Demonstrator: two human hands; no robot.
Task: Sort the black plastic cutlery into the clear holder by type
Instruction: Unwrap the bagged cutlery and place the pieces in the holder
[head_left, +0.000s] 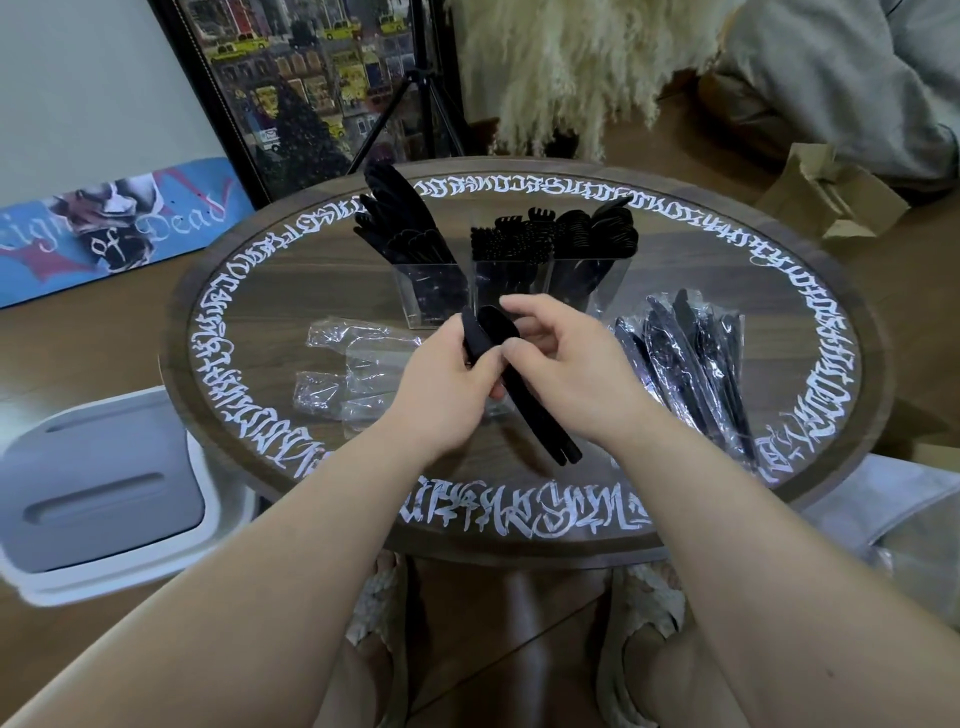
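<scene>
Cutlery (519, 395), a black bunch, is gripped by the left hand (447, 384) and pinched by the right hand (566, 358); the holder (511, 288) stands just beyond both.

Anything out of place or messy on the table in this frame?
Mostly tidy. The knives in the clear holder's left compartment fan out leaning left, unlike the upright forks and spoons. Empty wrappers lie loose beside the left hand.
</scene>
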